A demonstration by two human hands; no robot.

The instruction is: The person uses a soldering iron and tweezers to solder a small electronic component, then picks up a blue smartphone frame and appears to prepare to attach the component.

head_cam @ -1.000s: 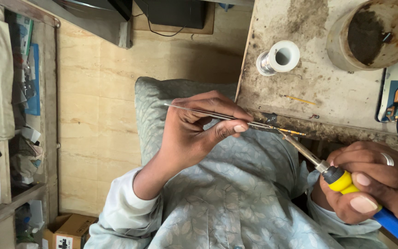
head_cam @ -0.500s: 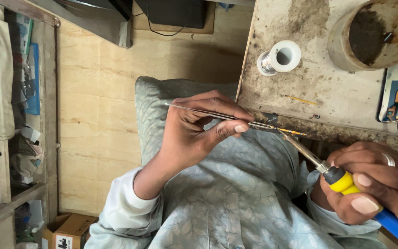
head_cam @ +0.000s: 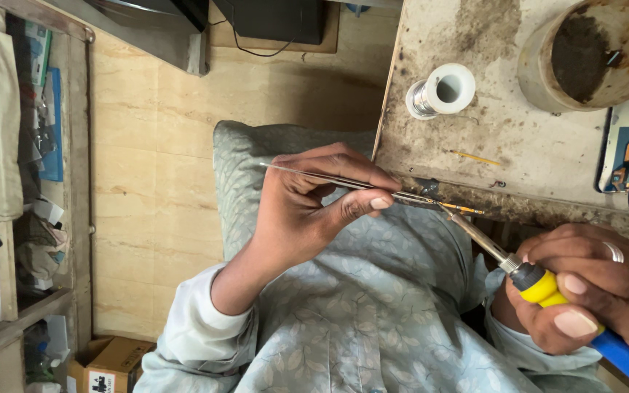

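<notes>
A soldering step is judged to be in hand. Nearest the camera, the right hand [head_cam: 591, 291] is clenched around the yellow-and-blue handle of a soldering iron [head_cam: 547, 287], its metal shaft angled up and leftward toward the desk [head_cam: 504, 124] edge. The left hand [head_cam: 307, 207] is held palm-in over the lap, wrist bent, thumb and forefinger pinched on a pair of tweezers [head_cam: 329, 178] lying almost level. At their tips a small orange-gold piece [head_cam: 464, 209] is gripped, just at the desk's front edge, where the iron's tip meets it; whether the two actually touch cannot quite be made out. A steady hold from both hands is called for next. Farther off on the desk, a spool of solder wire [head_cam: 442, 89] and a stained round pot [head_cam: 591, 54] are seen.
</notes>
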